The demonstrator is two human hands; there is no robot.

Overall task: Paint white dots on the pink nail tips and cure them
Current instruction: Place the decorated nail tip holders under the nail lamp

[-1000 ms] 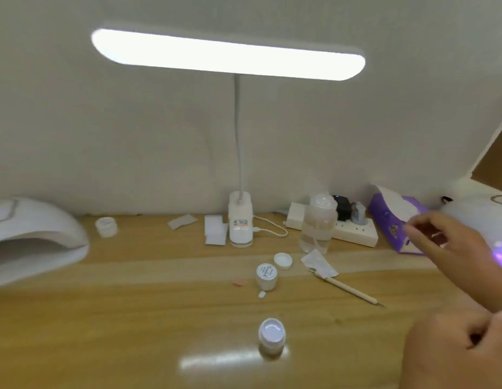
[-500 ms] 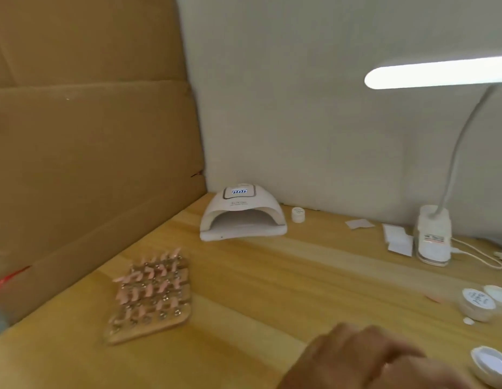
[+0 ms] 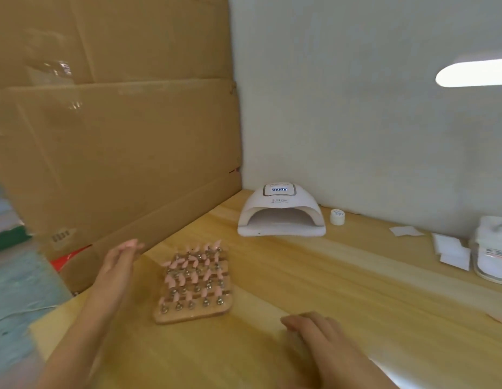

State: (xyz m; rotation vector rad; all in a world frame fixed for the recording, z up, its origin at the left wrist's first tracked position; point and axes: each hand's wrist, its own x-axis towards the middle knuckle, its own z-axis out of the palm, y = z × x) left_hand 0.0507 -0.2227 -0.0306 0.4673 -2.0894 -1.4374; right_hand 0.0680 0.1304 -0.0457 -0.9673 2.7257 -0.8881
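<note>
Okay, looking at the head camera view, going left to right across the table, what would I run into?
left hand → board of pink nail tips → curing lamp → small white jar → white paper squares → desk lamp base

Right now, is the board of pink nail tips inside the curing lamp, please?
No, the board lies on the table, apart from the curing lamp.

The wooden bench (image 3: 342,290) carries a board of pink nail tips (image 3: 195,313), a white curing lamp (image 3: 280,214), a small jar (image 3: 337,217), paper wipes (image 3: 451,249) and a lamp base (image 3: 492,254)
</note>
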